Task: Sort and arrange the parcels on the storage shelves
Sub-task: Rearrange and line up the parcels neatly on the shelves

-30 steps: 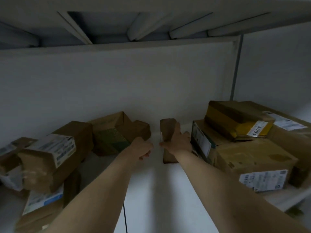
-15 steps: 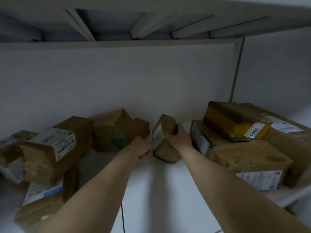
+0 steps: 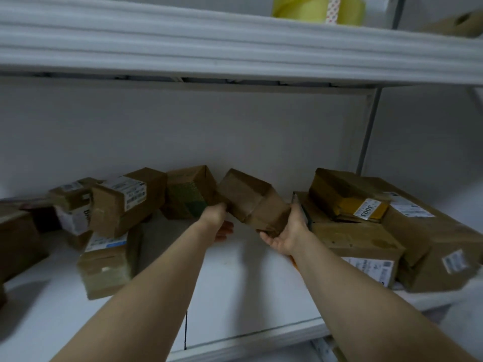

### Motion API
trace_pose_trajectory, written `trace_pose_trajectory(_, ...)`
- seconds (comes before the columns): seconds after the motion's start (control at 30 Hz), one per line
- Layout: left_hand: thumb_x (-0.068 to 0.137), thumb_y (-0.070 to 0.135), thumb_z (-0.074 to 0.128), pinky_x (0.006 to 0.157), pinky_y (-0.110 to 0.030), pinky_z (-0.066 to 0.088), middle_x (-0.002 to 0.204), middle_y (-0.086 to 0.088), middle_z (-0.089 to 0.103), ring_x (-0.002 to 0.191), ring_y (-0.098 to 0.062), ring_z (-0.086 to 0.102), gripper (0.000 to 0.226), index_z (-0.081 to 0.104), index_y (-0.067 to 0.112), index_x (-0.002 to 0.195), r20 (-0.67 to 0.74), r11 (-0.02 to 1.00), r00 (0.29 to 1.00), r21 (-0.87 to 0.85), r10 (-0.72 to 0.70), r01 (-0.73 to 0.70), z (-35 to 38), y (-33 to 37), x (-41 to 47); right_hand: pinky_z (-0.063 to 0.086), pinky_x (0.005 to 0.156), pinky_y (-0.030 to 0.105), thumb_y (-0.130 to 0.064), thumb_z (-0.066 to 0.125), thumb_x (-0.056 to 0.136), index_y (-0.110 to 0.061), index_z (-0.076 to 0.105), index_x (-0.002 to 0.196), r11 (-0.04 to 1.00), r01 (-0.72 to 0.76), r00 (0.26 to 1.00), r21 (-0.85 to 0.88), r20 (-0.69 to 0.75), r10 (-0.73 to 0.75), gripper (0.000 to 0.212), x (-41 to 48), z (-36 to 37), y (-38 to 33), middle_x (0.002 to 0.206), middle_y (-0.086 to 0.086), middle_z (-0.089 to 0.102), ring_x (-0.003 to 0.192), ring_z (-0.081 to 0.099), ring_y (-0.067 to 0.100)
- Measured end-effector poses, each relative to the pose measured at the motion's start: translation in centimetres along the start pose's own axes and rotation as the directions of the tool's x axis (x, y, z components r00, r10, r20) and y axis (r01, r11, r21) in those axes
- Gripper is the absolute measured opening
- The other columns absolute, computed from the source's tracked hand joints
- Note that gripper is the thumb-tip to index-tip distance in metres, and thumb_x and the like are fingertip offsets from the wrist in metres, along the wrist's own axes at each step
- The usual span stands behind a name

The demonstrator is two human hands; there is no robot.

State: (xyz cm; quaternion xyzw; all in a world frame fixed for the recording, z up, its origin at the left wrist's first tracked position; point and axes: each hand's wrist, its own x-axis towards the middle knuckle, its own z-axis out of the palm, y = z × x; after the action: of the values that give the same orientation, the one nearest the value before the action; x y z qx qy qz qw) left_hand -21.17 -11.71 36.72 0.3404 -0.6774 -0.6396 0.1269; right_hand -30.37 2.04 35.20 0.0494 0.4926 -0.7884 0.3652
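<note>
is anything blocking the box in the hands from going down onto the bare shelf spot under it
Nothing visible does. The small brown box, tilted and held by the right hand with the left hand at its other end, is over bare shelf. The green-printed box and the parcel stack flank the gap.

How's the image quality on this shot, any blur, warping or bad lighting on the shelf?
Head view: dim, flat light muddies the browns. Head view: the upper shelf edge is streaked by motion blur and bowed by the wide lens. Head view: the left parcels are smeared, yet the 3003 label is legible. Head view: soft arm shadows fall on the shelf board.
</note>
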Motion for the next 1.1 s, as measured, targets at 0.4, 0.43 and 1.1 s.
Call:
trace_pose_trajectory(0.4,0.096,0.025,0.051,0.080,-0.037,0.049,0.082,-0.010,0.063,0.080,-0.024,0.061,0.018,0.057,0.009,0.093,-0.071,0.997,0.995,-0.032,0.064,-0.066,-0.6,0.6,-4.4,0.040,0.053,0.024,-0.062,0.030,0.091,-0.008,0.062,0.098,0.996,-0.053,0.998,-0.070,0.014,0.054,0.063,-3.6,-1.1,1.5,0.103,0.016,0.066,0.079,0.061,0.029)
trace_pose_trajectory(0.43,0.096,0.025,0.051,0.080,-0.037,0.048,0.083,-0.010,0.062,0.081,-0.024,0.060,0.018,0.057,0.008,0.098,-0.078,0.998,0.995,-0.033,0.054,-0.057,-0.6,0.7,-4.6,0.041,0.054,0.024,-0.056,0.037,0.089,-0.010,0.063,0.097,0.997,-0.016,1.000,-0.070,0.025,0.018,0.054,-3.9,-1.2,1.3,0.097,0.013,0.065,0.079,0.059,0.026)
trace_pose_trajectory(1.1,0.065,0.014,0.085,0.082,-0.035,0.050,0.115,-0.006,0.055,0.103,-0.024,0.053,0.071,0.042,0.011,0.121,0.121,0.939,0.976,0.273,0.183,-0.210,11.2,4.5,-5.1,0.043,0.063,0.025,-0.004,0.062,0.075,-0.018,0.066,0.107,0.650,0.497,0.788,-0.574,-0.015,-0.616,0.035,-10.5,-8.4,-9.9,0.091,0.002,0.066,0.083,0.058,0.015)
